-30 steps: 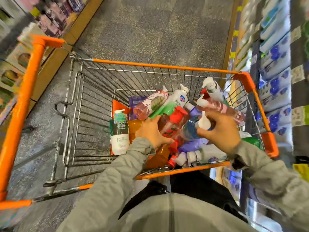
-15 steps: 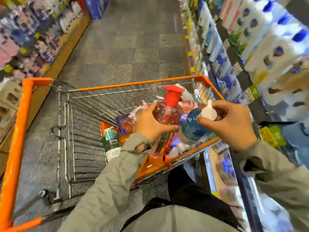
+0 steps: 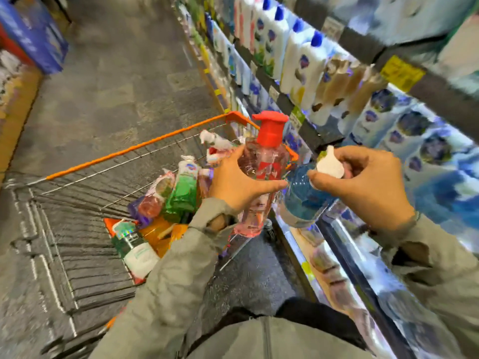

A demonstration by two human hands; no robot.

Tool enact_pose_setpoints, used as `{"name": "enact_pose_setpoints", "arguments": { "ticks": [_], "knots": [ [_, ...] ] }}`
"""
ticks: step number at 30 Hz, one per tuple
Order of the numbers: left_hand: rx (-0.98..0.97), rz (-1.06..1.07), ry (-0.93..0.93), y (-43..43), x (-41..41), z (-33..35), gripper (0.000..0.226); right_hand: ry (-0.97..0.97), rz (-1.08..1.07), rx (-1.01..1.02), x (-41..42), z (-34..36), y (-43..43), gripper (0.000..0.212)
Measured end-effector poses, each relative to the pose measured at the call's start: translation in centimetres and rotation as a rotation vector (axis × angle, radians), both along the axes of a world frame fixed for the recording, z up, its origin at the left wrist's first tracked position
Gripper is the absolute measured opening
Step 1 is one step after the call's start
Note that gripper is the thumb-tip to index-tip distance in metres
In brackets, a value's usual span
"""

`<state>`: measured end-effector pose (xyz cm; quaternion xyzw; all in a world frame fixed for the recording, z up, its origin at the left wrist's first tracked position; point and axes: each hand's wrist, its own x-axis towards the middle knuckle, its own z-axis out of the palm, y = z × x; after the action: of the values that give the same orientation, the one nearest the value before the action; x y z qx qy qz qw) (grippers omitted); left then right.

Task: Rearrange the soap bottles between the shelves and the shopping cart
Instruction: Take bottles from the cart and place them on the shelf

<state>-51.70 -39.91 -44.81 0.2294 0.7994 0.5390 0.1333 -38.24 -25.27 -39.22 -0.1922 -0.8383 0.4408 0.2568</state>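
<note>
My left hand (image 3: 237, 181) grips a pink soap bottle (image 3: 261, 164) with a red pump top, held upright above the right side of the shopping cart (image 3: 145, 146). My right hand (image 3: 363, 182) holds a round blue soap bottle (image 3: 300, 200) by its white pump top, just right of the pink one and over the low shelf edge. Several more soap bottles (image 3: 178, 193) lie piled in the cart's near right corner, green, pink, purple and orange among them. A green-and-white bottle (image 3: 134, 247) lies at the pile's left.
Shelves (image 3: 337, 99) packed with white, blue-capped bottles run along the right, close to my right arm. The orange-rimmed wire cart stands against the shelf base. Grey aisle floor (image 3: 116, 73) stretches ahead. More stocked shelving lines the far left.
Both hands have lifted the pink and blue bottles out of the cart's pile and carried them up and right toward the shelves. My view has swung right toward the shelving.
</note>
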Motion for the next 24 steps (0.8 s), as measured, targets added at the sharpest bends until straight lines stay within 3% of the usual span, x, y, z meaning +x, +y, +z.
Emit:
{"name": "enact_pose_setpoints", "arguments": {
  "ticks": [3, 8, 12, 17, 24],
  "knots": [
    [0.046, -0.049, 0.04, 1.6, 2.3, 0.6, 0.055, 0.053, -0.06, -0.015, 3.4, 0.3, 0.5, 0.032],
    [0.103, -0.141, 0.055, 4.0, 7.6, 1.8, 0.07, 0.102, -0.17, -0.043, 10.0, 1.1, 1.2, 0.04],
    [0.113, -0.206, 0.036, 5.5, 12.7, 2.7, 0.074, 0.087, -0.275, -0.041, 16.5, 2.2, 0.9, 0.021],
    [0.116, -0.3, 0.013, 6.9, 19.5, 2.7, 0.065, 0.041, -0.433, 0.02, 24.4, 2.0, 0.7, 0.043],
    [0.099, -0.418, 0.052, 7.9, 25.6, 3.1, 0.068, 0.022, -0.528, 0.035, 31.2, 1.5, 0.6, 0.045]
  ]
}}
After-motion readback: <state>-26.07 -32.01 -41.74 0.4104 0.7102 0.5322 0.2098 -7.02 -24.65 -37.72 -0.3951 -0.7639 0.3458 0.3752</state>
